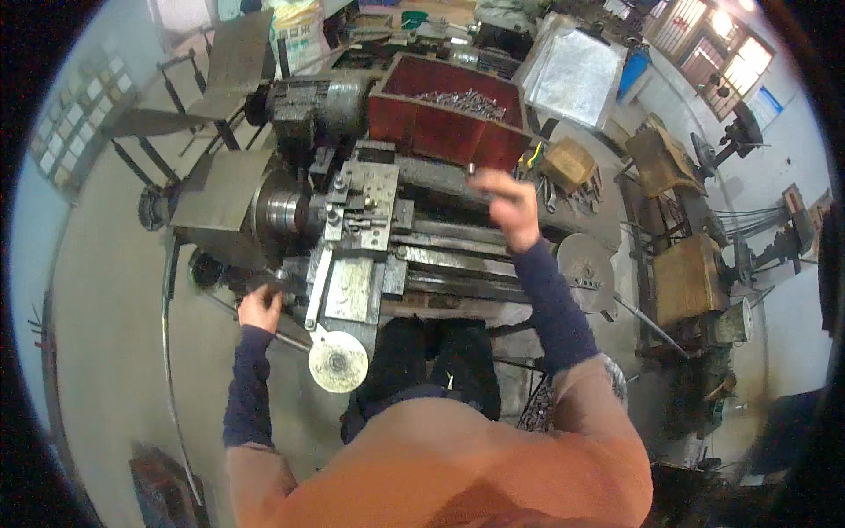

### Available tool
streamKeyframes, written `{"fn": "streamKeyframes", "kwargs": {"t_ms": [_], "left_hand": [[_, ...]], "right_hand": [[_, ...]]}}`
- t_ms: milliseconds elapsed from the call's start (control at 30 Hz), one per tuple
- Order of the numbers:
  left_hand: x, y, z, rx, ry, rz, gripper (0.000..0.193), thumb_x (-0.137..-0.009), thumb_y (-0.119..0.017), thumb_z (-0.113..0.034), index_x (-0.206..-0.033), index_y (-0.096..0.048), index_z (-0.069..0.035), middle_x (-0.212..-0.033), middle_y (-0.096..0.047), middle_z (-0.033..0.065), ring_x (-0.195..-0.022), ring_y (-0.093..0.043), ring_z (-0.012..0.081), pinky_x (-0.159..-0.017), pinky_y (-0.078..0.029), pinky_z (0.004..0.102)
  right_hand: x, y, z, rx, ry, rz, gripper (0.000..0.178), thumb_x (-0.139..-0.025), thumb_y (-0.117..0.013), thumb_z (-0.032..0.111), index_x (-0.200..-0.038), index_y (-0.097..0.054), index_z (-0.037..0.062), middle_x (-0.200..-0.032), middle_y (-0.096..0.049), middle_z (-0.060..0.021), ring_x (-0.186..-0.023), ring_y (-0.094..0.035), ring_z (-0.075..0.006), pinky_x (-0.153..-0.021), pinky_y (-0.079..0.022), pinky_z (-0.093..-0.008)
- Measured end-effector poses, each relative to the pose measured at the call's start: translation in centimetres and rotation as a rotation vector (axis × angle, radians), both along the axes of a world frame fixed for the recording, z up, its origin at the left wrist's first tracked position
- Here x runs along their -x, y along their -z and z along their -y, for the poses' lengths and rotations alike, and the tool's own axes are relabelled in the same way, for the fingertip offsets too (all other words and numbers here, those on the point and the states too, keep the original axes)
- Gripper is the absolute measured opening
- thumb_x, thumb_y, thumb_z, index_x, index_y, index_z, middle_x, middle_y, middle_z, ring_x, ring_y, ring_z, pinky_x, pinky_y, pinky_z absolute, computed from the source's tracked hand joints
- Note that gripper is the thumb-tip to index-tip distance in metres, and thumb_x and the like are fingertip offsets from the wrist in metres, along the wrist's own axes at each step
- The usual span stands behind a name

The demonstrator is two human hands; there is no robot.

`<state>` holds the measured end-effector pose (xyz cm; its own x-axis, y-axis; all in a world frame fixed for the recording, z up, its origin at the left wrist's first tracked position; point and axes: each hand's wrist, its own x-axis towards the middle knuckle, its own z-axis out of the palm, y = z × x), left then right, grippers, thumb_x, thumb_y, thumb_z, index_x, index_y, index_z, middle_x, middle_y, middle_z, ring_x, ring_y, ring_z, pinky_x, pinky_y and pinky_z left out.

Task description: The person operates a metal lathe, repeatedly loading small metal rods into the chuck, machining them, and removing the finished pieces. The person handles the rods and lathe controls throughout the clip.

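Observation:
A lathe (352, 295) stands before me, its chuck (283, 213) at the left and a tool slide (368, 198) beside it. Below the chuck, my left hand (258, 310) has its fingers bent at a small metal lever end (281, 275); the exact grip is too small to make out. My right hand (509, 207), slightly blurred, is raised over the right part of the lathe bed, in front of a red box (422, 132). A small shiny metal part (471, 169) shows at its fingertips. Many similar small metal pieces (466, 104) lie in the box.
An electric motor (321, 106) sits left of the red box. Right of the bed are a cardboard box (569, 165), wrenches (551, 198) and a round metal plate (584, 262). A pale round disc (338, 362) on an arm juts toward me. Other machines (691, 273) stand at the right.

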<state>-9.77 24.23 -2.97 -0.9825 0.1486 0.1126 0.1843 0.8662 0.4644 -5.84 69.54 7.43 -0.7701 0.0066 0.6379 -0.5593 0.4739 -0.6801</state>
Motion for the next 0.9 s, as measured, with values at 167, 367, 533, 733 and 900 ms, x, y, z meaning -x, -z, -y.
{"fn": "streamKeyframes", "kwargs": {"t_ms": [167, 367, 533, 733, 900], "left_hand": [[0.8, 2.3, 0.4, 0.007, 0.015, -0.124, 0.026, -0.075, -0.059, -0.028, -0.084, -0.062, -0.004, -0.076, -0.062, 0.0167, -0.074, -0.060, 0.0337, -0.063, -0.045, 0.0415], [0.9, 3.0, 1.2, -0.259, 0.047, -0.124, 0.024, -0.081, -0.058, -0.019, -0.090, -0.061, 0.003, -0.079, -0.064, 0.0126, -0.070, -0.059, 0.0189, -0.065, -0.046, 0.0308], [4.0, 6.9, 4.8, -0.307, 0.093, 0.122, 0.032, -0.083, -0.059, -0.013, -0.103, -0.054, 0.011, -0.096, -0.061, 0.0135, -0.083, -0.058, 0.0182, -0.074, -0.047, 0.0293], [4.4, 5.9, 2.8, -0.236, 0.163, 0.128, 0.026, -0.083, -0.057, -0.012, -0.103, -0.057, 0.006, -0.094, -0.061, 0.0100, -0.077, -0.058, 0.0160, -0.065, -0.049, 0.0273], [4.4, 6.0, 3.7, -0.167, 0.124, 0.118, 0.028, -0.082, -0.059, -0.013, -0.103, -0.057, 0.006, -0.091, -0.062, 0.0095, -0.079, -0.058, 0.0162, -0.065, -0.049, 0.0270]], "right_hand": [[6.9, -1.3, -2.8, -0.180, 0.299, 0.081, 0.043, -0.059, -0.066, 0.016, -0.101, -0.062, 0.0049, -0.101, -0.060, -0.0179, -0.094, -0.058, -0.0286, -0.082, -0.046, -0.0346], [-6.9, 6.4, -0.6, -0.211, 0.229, 0.200, 0.047, -0.056, -0.064, 0.021, -0.101, -0.064, 0.0098, -0.116, -0.051, -0.0250, -0.100, -0.055, -0.0329, -0.080, -0.046, -0.0356], [-24.6, 9.1, -5.5, -0.083, 0.662, 0.503, 0.040, -0.057, -0.062, 0.019, -0.096, -0.065, 0.0076, -0.109, -0.056, -0.0190, -0.097, -0.055, -0.0334, -0.084, -0.044, -0.0353], [-43.6, 15.6, -12.9, -0.226, 1.291, 0.924, 0.033, -0.058, -0.062, 0.020, -0.087, -0.066, 0.0051, -0.090, -0.061, -0.0137, -0.087, -0.058, -0.0290, -0.077, -0.046, -0.0350], [-43.3, 20.0, -15.0, -0.393, 1.131, 0.940, 0.032, -0.058, -0.062, 0.022, -0.086, -0.067, 0.0061, -0.089, -0.060, -0.0125, -0.089, -0.056, -0.0305, -0.078, -0.045, -0.0367]]}}
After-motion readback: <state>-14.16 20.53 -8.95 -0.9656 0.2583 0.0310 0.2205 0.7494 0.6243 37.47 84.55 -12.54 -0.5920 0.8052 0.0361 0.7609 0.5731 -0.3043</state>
